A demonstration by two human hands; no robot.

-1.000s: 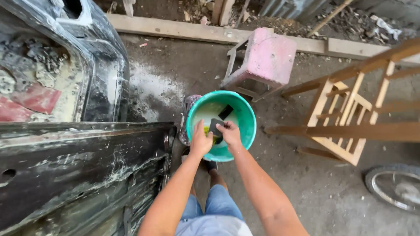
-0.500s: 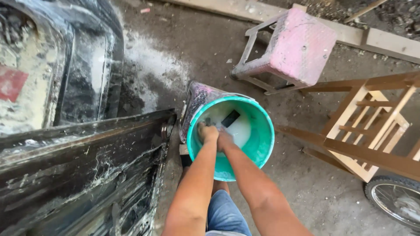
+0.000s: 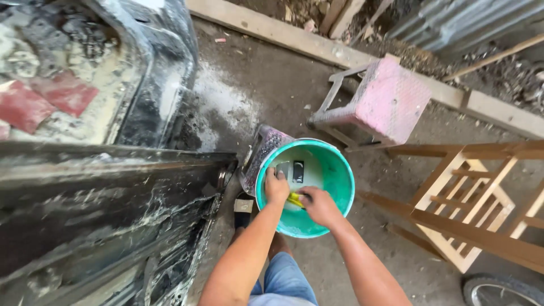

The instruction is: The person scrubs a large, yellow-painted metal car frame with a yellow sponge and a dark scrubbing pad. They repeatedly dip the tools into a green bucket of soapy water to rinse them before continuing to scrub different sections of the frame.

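At nine o'clock stands a black car body panel [image 3: 102,215], streaked with pale filler, and past it at eleven o'clock another dusty panel [image 3: 141,73]. Dead centre on the concrete floor [image 3: 238,96] sits a teal plastic bucket [image 3: 334,170] with two dark sanding pieces [image 3: 297,170] lying in milky water. Both hands are down inside it: the left hand [image 3: 276,187] is clenched on the yellow sponge [image 3: 294,199], and the right hand [image 3: 320,207] grasps the same sponge from the other end. At one o'clock a pink stool [image 3: 391,99] leans; at three o'clock, a bare wooden frame [image 3: 481,198].
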